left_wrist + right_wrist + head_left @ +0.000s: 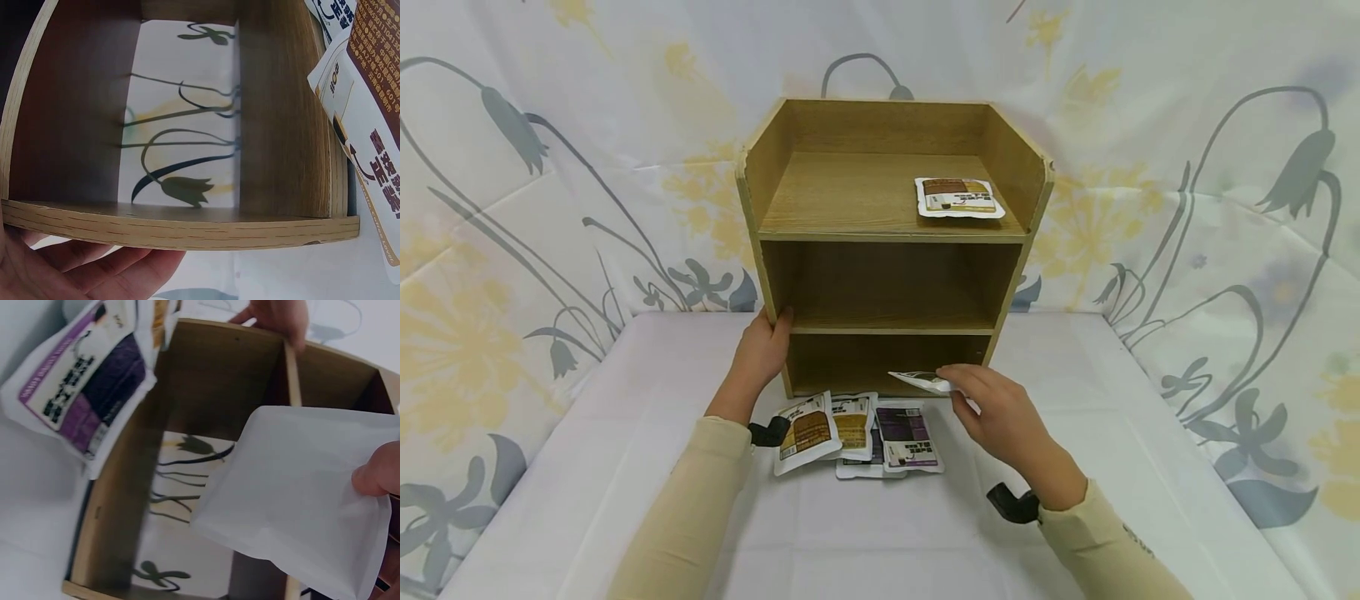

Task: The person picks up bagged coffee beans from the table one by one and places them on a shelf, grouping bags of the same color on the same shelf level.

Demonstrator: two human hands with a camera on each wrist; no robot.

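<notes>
In the head view my left hand (762, 354) grips the left side panel of a small wooden shelf (895, 332), near its middle board. The left wrist view shows its fingers (134, 275) along the outside of that panel. My right hand (1003, 408) pinches one edge of a flat white packet (922, 382) in front of the bottom compartment. Its plain white face (294, 487) fills much of the right wrist view, with the thumb on it. Below, at the shelf's foot, several packets overlap on the table, among them a brown one (808, 433) and a purple one (910, 437).
Another packet (958, 198) lies on the right of the shelf's top level. A white cloth covers the table (880, 550). Flower-printed fabric (625, 150) hangs behind and at both sides. Black straps with small mounts (1013, 504) sit at my wrists.
</notes>
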